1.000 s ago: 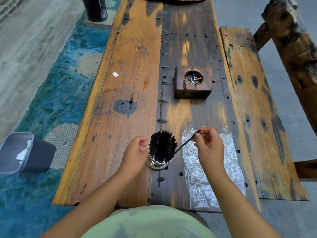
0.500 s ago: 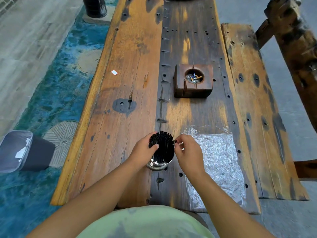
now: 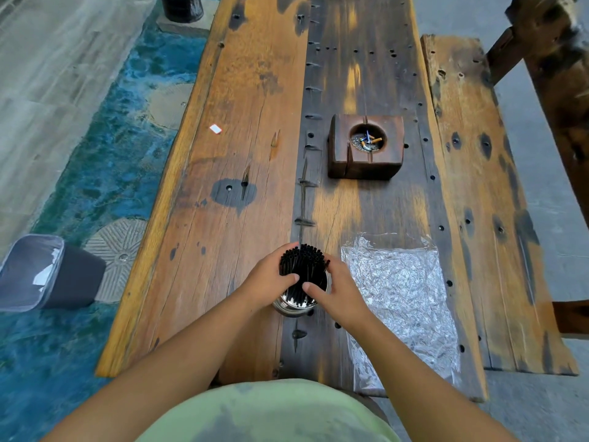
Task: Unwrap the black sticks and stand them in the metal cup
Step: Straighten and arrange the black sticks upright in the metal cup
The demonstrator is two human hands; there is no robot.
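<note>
Near the plank table's (image 3: 223,138) front edge, the black sticks (image 3: 304,261) stand bunched in the metal cup (image 3: 291,309), with left hand (image 3: 271,280) and right hand (image 3: 339,293) curled round the bundle. The crinkled clear wrapper (image 3: 404,301) lies at three o'clock and the wooden ashtray (image 3: 344,161) at one o'clock.

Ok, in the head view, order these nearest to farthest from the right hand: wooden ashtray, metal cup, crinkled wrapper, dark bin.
1. metal cup, left of the right hand
2. crinkled wrapper, on its right
3. wooden ashtray, farther ahead
4. dark bin, far left on the floor
</note>
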